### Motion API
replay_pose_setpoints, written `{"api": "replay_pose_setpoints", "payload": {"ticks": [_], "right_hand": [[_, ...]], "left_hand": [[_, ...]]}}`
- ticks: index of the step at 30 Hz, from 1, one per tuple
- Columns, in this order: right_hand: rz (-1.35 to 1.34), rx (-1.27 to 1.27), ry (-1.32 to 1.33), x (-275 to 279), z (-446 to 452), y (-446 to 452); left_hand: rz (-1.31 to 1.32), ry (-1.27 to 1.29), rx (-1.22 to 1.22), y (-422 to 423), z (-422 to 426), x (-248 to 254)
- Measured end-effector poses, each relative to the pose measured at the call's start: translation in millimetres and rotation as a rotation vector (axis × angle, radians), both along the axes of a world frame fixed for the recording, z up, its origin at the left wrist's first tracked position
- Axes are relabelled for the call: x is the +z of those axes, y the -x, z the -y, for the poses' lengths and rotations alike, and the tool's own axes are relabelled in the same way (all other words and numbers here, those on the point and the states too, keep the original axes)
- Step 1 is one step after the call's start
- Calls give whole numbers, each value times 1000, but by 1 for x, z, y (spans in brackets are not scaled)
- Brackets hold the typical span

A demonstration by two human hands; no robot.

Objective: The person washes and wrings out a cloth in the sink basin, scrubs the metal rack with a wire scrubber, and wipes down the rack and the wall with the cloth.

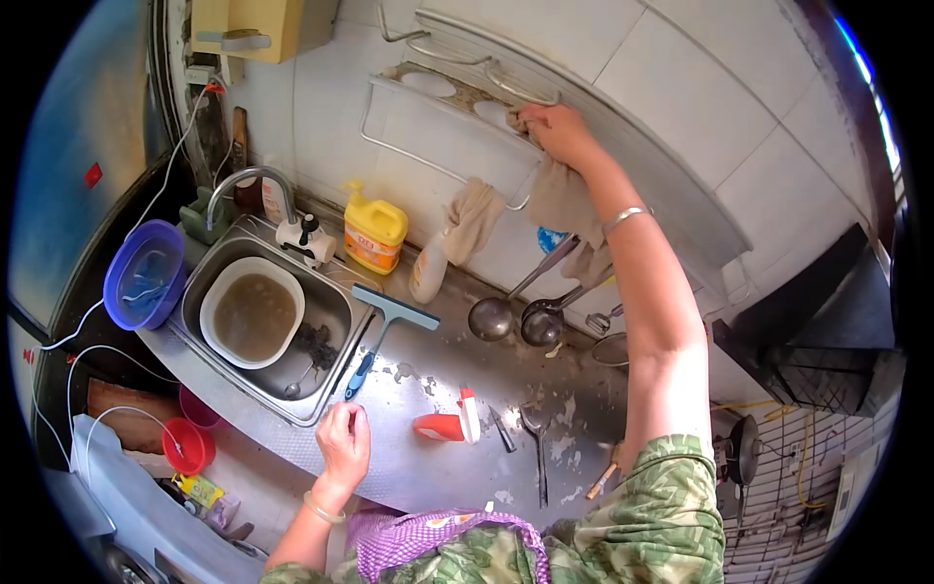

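The right hand (556,131) has its fingers closed on a bunched brown cloth (520,119) against the wall rack (436,86), with a hanging rag (567,202) just below that hand and two ladles (491,319) (543,323) lower down on the counter (389,465). The left hand (345,443) is loosely curled, fingers together with no object visible in it, over the counter's near edge, with the squeegee (394,308) just beyond it, the sink (313,414) beyond it to the left, and a red bottle (440,426) to its right.
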State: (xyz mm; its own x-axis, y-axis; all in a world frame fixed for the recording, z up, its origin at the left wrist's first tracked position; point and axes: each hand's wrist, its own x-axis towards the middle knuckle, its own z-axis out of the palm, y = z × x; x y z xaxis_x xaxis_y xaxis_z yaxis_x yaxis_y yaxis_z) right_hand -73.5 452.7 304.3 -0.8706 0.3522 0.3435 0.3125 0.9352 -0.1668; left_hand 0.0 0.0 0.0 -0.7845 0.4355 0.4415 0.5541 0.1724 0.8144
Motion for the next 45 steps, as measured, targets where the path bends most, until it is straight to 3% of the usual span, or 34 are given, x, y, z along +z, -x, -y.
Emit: {"api": "replay_pose_setpoints", "payload": {"ticks": [2,3,8,11,19,21,26,35,41,45], "right_hand": [[-62,131,-45,-5,-2,-5],[-21,162,-126,1,22,-34],[-545,278,-303,-18,93,-29],[-302,323,-714,-38,97,-6],[-290,185,-670,-33,88,-75],[-319,195,-692,-34,73,-98],[-383,126,-749,-48,62,-104],[-345,195,-815,-45,102,11],[-350,230,-751,-44,169,151],[-323,104,-732,-42,172,156]], "left_hand": [[-42,24,23,13,5,-9],[141,2,42,-62,24,-5],[147,53,142,-36,59,-12],[108,84,155,-34,67,0],[36,225,318,-55,121,-17],[186,228,430,-74,154,-20],[99,329,591,-88,178,4],[29,-6,143,58,80,18],[83,12,91,155,89,12],[86,30,29,187,87,4]]}}
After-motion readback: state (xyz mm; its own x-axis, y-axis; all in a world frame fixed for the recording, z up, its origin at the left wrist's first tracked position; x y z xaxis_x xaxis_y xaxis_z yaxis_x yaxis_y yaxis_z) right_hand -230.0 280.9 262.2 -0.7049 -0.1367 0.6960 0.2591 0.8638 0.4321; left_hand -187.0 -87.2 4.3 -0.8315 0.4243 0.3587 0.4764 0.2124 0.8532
